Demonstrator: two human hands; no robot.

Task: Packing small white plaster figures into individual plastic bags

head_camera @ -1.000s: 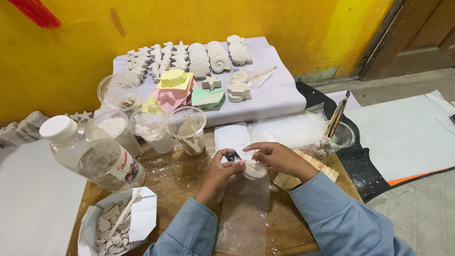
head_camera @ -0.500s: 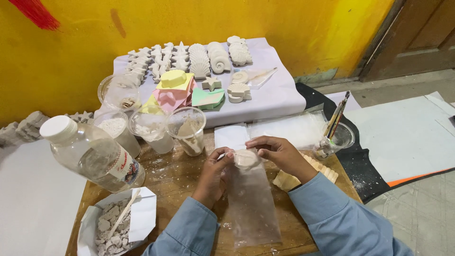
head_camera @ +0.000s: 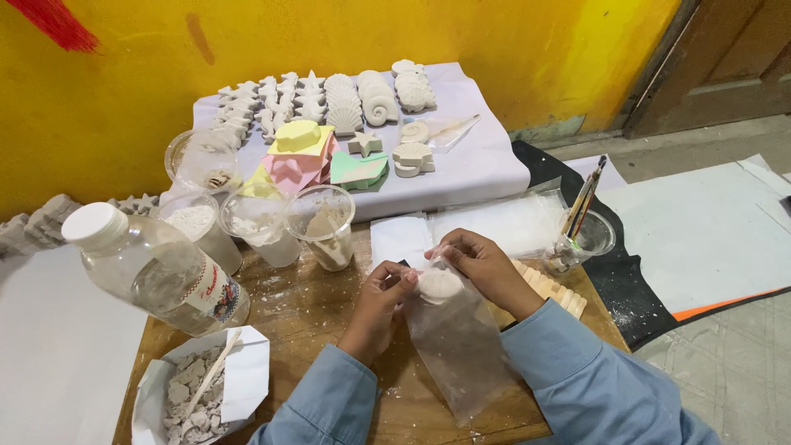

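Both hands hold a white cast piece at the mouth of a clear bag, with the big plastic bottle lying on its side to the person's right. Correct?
Not quite. The head view shows the bottle to the person's left, not right. The rest stands: the left hand and right hand hold the white piece at the mouth of the bag.

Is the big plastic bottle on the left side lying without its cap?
No, the plastic bottle has its white cap on, beside the clear cups on the wooden table.

bright, even light; soft shadows; sharp focus; slight wide-angle bend
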